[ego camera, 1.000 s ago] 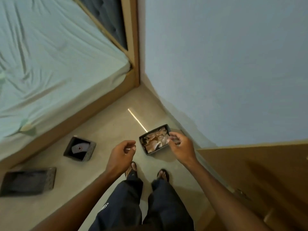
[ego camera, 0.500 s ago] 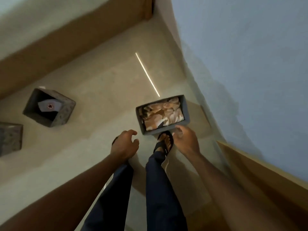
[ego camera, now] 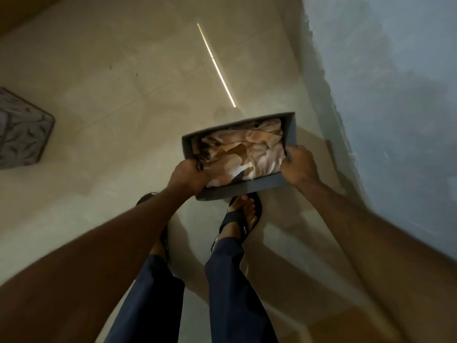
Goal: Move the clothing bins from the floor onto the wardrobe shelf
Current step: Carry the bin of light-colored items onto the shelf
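A grey rectangular clothing bin [ego camera: 247,188] full of crumpled tan and white clothes [ego camera: 243,154] is in front of my feet, next to the wall. My left hand [ego camera: 186,175] grips its near-left corner, fingers curled over the rim. My right hand [ego camera: 298,165] grips its near-right corner the same way. I cannot tell whether the bin rests on the floor or is lifted off it. A second, patterned grey bin [ego camera: 22,134] sits on the floor at the far left, cut off by the frame edge.
A pale blue wall [ego camera: 385,95] runs along the right. The beige tiled floor [ego camera: 123,70] carries a thin bright streak of light. My sandalled feet stand just behind the held bin. A brown wooden edge shows at the lower right.
I have bent lower, so the bin looks much larger. Both hands went from hovering near the bin to gripping its near corners. The left-hand bin has slid toward the frame edge.
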The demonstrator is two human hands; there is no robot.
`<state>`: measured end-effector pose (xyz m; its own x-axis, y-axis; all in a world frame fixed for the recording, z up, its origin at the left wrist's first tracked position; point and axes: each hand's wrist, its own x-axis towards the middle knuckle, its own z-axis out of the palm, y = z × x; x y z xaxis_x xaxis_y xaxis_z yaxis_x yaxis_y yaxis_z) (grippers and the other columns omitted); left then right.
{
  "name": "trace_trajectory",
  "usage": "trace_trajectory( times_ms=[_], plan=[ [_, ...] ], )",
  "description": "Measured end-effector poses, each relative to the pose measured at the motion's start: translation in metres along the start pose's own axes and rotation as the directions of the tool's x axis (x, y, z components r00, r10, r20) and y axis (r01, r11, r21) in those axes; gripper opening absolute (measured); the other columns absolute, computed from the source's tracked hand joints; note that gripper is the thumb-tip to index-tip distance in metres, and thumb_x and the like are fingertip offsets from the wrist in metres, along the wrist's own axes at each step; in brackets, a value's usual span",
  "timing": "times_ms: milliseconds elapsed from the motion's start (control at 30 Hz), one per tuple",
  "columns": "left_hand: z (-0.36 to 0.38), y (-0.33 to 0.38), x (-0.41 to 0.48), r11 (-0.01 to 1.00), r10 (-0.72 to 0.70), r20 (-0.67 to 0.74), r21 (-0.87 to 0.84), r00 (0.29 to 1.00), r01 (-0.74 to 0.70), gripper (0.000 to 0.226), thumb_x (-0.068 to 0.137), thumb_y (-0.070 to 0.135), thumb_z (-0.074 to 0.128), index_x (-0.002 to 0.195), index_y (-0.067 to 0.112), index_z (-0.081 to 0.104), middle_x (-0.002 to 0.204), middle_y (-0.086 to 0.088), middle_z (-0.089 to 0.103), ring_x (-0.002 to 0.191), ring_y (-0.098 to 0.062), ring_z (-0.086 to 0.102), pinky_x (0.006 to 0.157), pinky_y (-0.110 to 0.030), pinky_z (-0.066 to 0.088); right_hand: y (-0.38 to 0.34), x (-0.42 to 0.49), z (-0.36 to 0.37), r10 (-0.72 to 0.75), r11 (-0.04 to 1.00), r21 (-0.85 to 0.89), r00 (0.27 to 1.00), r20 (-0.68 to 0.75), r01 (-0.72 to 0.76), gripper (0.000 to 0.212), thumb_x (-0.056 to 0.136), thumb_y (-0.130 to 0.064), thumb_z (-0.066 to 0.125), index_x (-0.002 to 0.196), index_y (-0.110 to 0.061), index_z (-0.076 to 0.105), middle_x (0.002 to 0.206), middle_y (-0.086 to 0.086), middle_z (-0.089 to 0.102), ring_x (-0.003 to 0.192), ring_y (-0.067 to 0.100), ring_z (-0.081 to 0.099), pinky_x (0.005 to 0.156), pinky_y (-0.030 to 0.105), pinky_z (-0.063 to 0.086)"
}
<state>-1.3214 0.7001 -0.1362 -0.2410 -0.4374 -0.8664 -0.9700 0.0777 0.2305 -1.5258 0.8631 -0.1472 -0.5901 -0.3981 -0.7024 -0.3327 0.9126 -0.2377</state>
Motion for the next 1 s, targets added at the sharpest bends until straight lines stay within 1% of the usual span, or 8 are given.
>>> trace_trajectory(
  times_ms=[133,200,267,433,633,833,900,1000],
  plan=[
    [-0.009,-0.003,-0.02,1.0,0.016,-0.029,-0.006,0.999,-0.016,0.018,0.086,0.021,0.053,0.095,0.011,0.064,0.094,-0.014,0.064,0.078,-0.031,0.057,0.068,-0.034,0.045,-0.002,-0.015,-0.012,-0.026,0.998,0.053,0.999,-0.029,0.027,0.022,0.086,-0.006,0.048,0.095,-0.007,0.068,0.1,0.02,0.066,0.093,0.04,0.06,0.073,0.035,0.044],
    [-0.02,-0.008,-0.039,1.0,0.007,-0.032,0.001,0.999,-0.007,0.026,0.085,0.015,0.054,0.106,0.009,0.067,0.103,-0.017,0.067,0.087,-0.036,0.062,0.073,-0.038,0.051,0.0,-0.035,-0.015,-0.058,0.998,0.029,0.998,0.015,0.058,0.015,0.083,-0.003,0.048,0.078,-0.01,0.061,0.075,0.01,0.057,0.075,0.036,0.057,0.063,0.032,0.038],
    [-0.036,-0.007,-0.065,1.0,0.009,-0.024,0.019,1.0,-0.008,0.033,0.084,0.011,0.055,0.115,0.008,0.066,0.111,-0.018,0.068,0.097,-0.037,0.063,0.076,-0.037,0.051,0.001,-0.059,-0.024,-0.069,0.998,0.011,0.997,0.041,0.069,0.013,0.084,-0.004,0.047,0.077,-0.005,0.058,0.07,0.007,0.051,0.067,0.031,0.051,0.06,0.033,0.036],
    [-0.081,-0.001,-0.147,0.994,0.032,0.022,0.104,0.999,-0.034,0.031,0.086,0.015,0.056,0.114,0.008,0.068,0.112,-0.018,0.068,0.099,-0.035,0.064,0.076,-0.034,0.049,-0.014,-0.149,-0.067,-0.039,0.999,0.035,0.998,0.054,0.037,0.025,0.087,-0.006,0.046,0.102,-0.003,0.065,0.101,0.019,0.066,0.088,0.038,0.061,0.074,0.042,0.053],
    [-0.145,0.015,-0.254,0.977,0.105,-0.009,0.186,0.994,-0.102,0.022,0.086,0.02,0.053,0.097,0.014,0.071,0.093,-0.012,0.068,0.08,-0.029,0.061,0.068,-0.035,0.05,-0.051,-0.285,-0.116,0.085,0.986,0.143,0.996,0.002,-0.084,0.029,0.088,-0.009,0.045,0.108,-0.006,0.067,0.108,0.019,0.067,0.096,0.039,0.062,0.079,0.044,0.055],
    [-0.212,0.016,-0.356,0.899,0.323,-0.025,0.32,0.946,-0.298,0.023,0.078,0.022,0.052,0.09,0.019,0.071,0.088,-0.012,0.071,0.084,-0.035,0.067,0.07,-0.038,0.057,-0.088,-0.428,-0.134,0.236,0.918,0.356,0.962,-0.138,-0.174,0.035,0.093,-0.014,0.049,0.125,-0.011,0.062,0.127,0.01,0.065,0.115,0.031,0.06,0.095,0.037,0.05],
    [-0.229,0.009,-0.389,0.87,0.391,-0.023,0.337,0.92,-0.361,0.019,0.078,0.022,0.051,0.085,0.02,0.069,0.083,-0.008,0.07,0.079,-0.031,0.067,0.069,-0.039,0.058,-0.101,-0.47,-0.134,0.284,0.883,0.434,0.94,-0.188,-0.18,0.039,0.093,-0.016,0.05,0.131,-0.015,0.058,0.135,0.005,0.061,0.122,0.025,0.057,0.1,0.03,0.045],
    [-0.254,0.0,-0.457,0.813,0.487,0.003,0.364,0.873,-0.455,0.021,0.085,0.024,0.052,0.096,0.025,0.071,0.087,-0.001,0.069,0.077,-0.023,0.066,0.067,-0.035,0.057,-0.12,-0.551,-0.135,0.369,0.813,0.558,0.888,-0.273,-0.167,0.041,0.092,-0.014,0.051,0.133,-0.016,0.057,0.136,0.003,0.059,0.124,0.02,0.057,0.1,0.02,0.039]
  ],
)
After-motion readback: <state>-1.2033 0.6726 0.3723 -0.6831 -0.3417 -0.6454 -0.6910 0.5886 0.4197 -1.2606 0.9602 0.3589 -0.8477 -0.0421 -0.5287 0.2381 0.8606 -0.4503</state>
